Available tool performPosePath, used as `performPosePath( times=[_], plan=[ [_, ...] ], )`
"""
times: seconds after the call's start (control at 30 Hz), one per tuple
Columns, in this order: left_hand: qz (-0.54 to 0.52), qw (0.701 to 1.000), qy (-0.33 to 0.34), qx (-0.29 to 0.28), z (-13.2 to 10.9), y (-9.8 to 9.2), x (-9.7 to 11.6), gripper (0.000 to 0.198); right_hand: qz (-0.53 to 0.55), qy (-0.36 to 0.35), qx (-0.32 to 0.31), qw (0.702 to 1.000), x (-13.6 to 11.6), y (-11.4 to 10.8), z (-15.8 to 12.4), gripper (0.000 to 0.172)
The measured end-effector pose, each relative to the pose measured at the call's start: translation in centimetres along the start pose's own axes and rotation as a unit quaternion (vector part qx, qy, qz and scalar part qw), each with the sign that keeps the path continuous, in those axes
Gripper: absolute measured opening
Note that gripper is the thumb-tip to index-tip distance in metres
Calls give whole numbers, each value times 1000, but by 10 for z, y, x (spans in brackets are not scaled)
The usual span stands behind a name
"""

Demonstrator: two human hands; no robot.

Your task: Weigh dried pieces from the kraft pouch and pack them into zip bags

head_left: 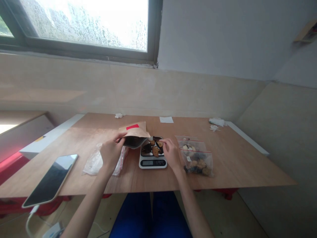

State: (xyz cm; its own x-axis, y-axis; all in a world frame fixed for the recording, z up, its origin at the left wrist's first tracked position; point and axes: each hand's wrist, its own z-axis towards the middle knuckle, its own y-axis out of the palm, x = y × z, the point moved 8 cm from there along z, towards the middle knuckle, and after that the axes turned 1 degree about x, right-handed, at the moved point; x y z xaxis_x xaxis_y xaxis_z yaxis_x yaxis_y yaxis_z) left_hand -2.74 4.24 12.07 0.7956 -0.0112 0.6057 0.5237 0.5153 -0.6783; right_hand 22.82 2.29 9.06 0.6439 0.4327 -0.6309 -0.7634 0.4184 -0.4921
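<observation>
Nearest the camera, a seated person's knees in blue trousers (151, 215) sit under the table's edge, with two bare forearms reaching forward over it. The left hand (111, 153) pinches the side of a brown paper pouch (135, 130), closed firmly enough to hold it up and keep its dark-lined mouth spread open. That mouth faces right, toward a kitchen scale (152, 162) and just beside the food on it. The pouch has a red label near its top. The right hand (171, 153) is curled, its fingertips (161, 142) at the pile of dark and tan dried pieces (155, 151) on the scale's metal top. Whether they have hold of a piece, I cannot tell. The scale's display is too small to read.

To the right lie two clear zip bags (196, 162) with red-striped tops – the nearer holds similar dried pieces, the farther a few more. Left of the scale is a crumpled plastic bag (96, 162), then a phone (51, 180) with a white cable (29, 224), near the table's corner. Tissues (217, 122) and a paper slip (166, 119) lie toward the far edge, below a window (84, 26).
</observation>
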Motion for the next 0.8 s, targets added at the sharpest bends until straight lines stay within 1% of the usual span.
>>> performPosePath(
  times=[0.07, 0.17, 0.27, 0.33, 0.43, 0.5, 0.63, 0.77, 0.8],
  plan=[
    [4, 1000, -3, -2, -2, 0, 2, 27, 37, -10, 8, 999, -12, -7, -5, 27],
    [-1, 1000, -4, -4, -4, 1, 5, 27, 79, -22, 10, 997, -31, -13, -5, 28],
    [-10, 1000, 1, -8, -5, 2, 6, 27, 123, -34, -31, 991, -51, -11, 1, 29],
    [-17, 1000, 7, -14, -6, 4, 8, 27, 142, -43, -86, 985, -65, -4, 3, 30],
    [-31, 999, 15, -26, -7, 6, 11, 27, 125, -55, -160, 978, -79, 7, 1, 34],
    [-43, 998, 17, -31, -9, 8, 12, 27, 106, -58, -182, 976, -83, 13, -1, 37],
    [-50, 998, 23, -36, -12, 10, 14, 27, 83, -53, -204, 974, -83, 27, -2, 41],
    [-33, 998, 25, -40, -12, 10, 16, 28, 52, -75, -275, 957, -86, 51, -5, 41],
    [-30, 998, 25, -40, -11, 9, 16, 28, 47, -84, -282, 954, -87, 56, -5, 42]
  ],
)
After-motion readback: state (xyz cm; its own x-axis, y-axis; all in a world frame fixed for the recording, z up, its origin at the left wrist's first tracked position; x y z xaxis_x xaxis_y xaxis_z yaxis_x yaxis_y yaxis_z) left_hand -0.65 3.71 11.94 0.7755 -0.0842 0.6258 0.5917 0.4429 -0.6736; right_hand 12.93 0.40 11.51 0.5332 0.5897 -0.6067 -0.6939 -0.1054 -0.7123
